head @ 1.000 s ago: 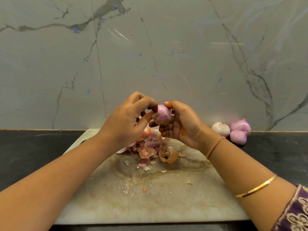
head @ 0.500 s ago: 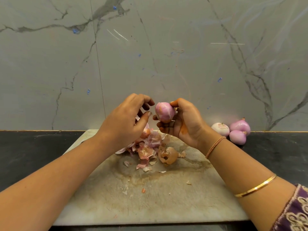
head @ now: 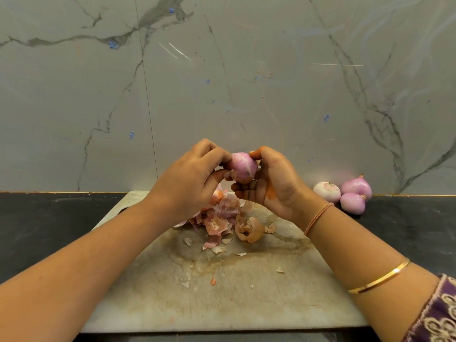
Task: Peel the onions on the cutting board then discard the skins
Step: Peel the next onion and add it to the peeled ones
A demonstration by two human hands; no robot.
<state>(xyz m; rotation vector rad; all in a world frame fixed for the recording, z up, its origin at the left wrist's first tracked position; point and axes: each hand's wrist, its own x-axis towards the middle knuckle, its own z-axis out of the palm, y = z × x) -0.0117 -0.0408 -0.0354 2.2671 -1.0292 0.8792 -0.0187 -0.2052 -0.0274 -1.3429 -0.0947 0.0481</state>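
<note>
A pink, mostly peeled onion (head: 243,169) is held above the far end of the stained cutting board (head: 222,292). My right hand (head: 274,183) grips it from the right, thumb on top and fingers beneath. My left hand (head: 190,181) pinches at the onion's left side with thumb and forefinger. Below the hands lies a heap of pink and brown onion skins (head: 222,218) on the board, with a curled brown skin shell (head: 249,229) beside it.
Three peeled onions (head: 345,193) sit on the black counter (head: 49,230) to the right of the board, against the marble wall (head: 222,82). Small skin scraps are scattered over the board's middle.
My left hand, apart from the onion half a second ago, has come back to its left side. The right hand has turned the onion slightly.
</note>
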